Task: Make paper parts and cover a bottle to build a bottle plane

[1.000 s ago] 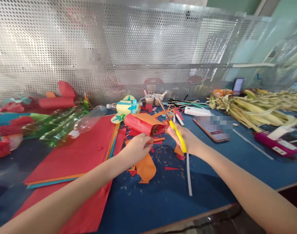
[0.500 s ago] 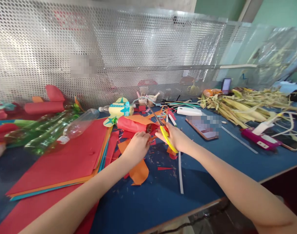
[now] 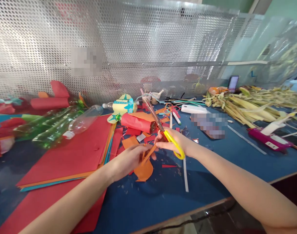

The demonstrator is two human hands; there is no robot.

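A perforated metal screen (image 3: 138, 48), dotted with small round holes, stands along the back of the blue surface (image 3: 163, 201), which is matte and strewn with paper trimmings. On the left lies a flat stack of coloured paper sheets (image 3: 72, 152), red on top with orange and teal edges showing beneath. Far right is a loose heap of pale, fibrous corn husks (image 3: 248, 104). Clear and green plastic bottles (image 3: 65, 125) lie on their sides at the stack's far edge, smooth and glossy. Behind the hands rests a bottle wrapped in red and orange paper (image 3: 138, 122), with a yellow paper-covered bottle with teal stars (image 3: 121, 107) beyond it. A pink stapler-like tool (image 3: 267, 141) sits to the right, and a thin white strip (image 3: 185, 174) lies near the front edge.

The yellow-handled scissors (image 3: 163, 133) have their long axis running from the handle loop, low and near the right wrist, up and away to the left, blade tips pointing toward the screen. The blades look nearly closed.

The right hand (image 3: 174, 143) is curled through the yellow loop, gripping the scissors. The left hand (image 3: 130, 159), just beside it, has fingers drawn together pinching a narrow orange paper strip (image 3: 148, 154), which slants up toward the scissors above a rounded orange paper scrap (image 3: 143, 170) on the surface.
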